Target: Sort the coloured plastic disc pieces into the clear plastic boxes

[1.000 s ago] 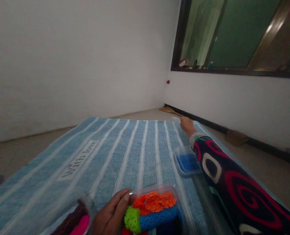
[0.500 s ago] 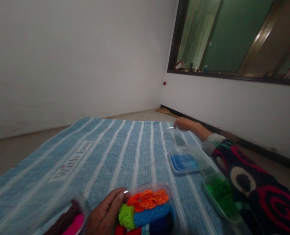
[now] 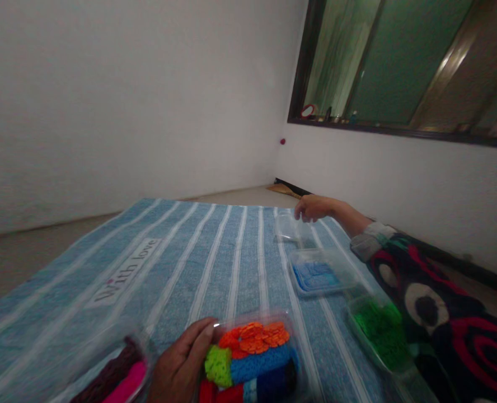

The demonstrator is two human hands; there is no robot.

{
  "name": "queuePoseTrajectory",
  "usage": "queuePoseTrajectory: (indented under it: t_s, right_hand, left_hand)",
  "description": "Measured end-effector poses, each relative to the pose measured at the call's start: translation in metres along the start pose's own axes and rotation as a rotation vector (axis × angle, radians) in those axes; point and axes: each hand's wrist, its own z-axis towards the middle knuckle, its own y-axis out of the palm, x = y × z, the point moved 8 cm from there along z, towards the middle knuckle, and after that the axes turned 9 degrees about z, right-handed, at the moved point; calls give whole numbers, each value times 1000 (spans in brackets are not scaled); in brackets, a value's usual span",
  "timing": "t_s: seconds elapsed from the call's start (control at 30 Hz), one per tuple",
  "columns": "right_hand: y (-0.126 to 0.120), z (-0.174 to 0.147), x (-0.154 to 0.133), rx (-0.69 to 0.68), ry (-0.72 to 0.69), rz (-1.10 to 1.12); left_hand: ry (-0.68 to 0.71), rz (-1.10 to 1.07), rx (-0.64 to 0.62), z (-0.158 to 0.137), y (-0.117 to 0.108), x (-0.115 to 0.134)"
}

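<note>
My left hand (image 3: 183,364) grips the left wall of a clear plastic box, its thumb along the rim. Inside the box are orange flower-shaped pieces (image 3: 254,338), a lime green piece (image 3: 218,365), a blue roll (image 3: 263,365) and red and navy pieces, apparently knitted or crocheted. My right hand (image 3: 313,208) reaches to the far right of the cloth, fingers bent over the edge of a clear plastic container (image 3: 288,228) with no contents visible. Nearer along that side are a clear box of blue pieces (image 3: 315,276) and one of green pieces (image 3: 380,333).
Blue-and-white striped cloth (image 3: 215,263) covers the table, with a "With love" label (image 3: 125,272) at left. Another clear box with dark brown and pink pieces (image 3: 126,383) stands left of my left hand. A window (image 3: 399,67) is on the right wall.
My right hand has tilted fingers-down, and the clear container under it has come down and slightly left, nearer the cloth. My left hand stays on its box.
</note>
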Motion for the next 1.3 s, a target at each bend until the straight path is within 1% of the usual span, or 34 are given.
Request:
queuePoseTrajectory:
  t_s: [0.1,0.13,0.2,0.27,0.33,0.43,0.5,0.57,0.63,0.7,0.87,0.93,1.03,1.23,1.3]
  right_hand:
    - [3,-7,-8,-53,-49,297]
    - [5,-9,-12,-76,-72,380]
    - [12,-12,-21,-133,-115,505]
    - [16,-13,-29,-146,-157,583]
    - [13,-10,-35,-73,-204,630]
    - [4,-6,-40,97,-257,681]
    - [1,-3,-41,184,-259,709]
    - [6,-2,-42,227,-243,753]
    - [15,-4,-46,233,-227,811]
    - [29,-9,-53,212,-242,869]
    - [66,-43,-79,124,-415,924]
    - [83,-59,-82,87,-442,956]
    - [104,-84,-76,108,-441,1033]
    - [132,-125,-42,305,-332,1197]
    - [141,-134,-34,338,-303,1268]
  left_hand:
    - [-20,-67,-87,1,7,-2]
    - [-27,-81,-97,1,8,-4]
    - [-41,-92,-98,2,9,-7]
    - [-58,-95,-102,2,11,-12]
    - [-67,-99,-111,3,13,-15]
    - [-52,-115,-120,3,16,-15]
    - [-42,-133,-132,3,18,-15]
    - [-39,-148,-138,3,19,-14]
    - [-34,-158,-133,2,19,-14]
    - [-26,-173,-129,2,20,-13]
    - [9,-225,-149,-2,20,-5]
    - [16,-247,-155,-3,19,-1]
    - [7,-286,-169,-5,20,2]
    - [45,-345,-207,-6,25,6]
    - [62,-372,-203,-5,25,6]
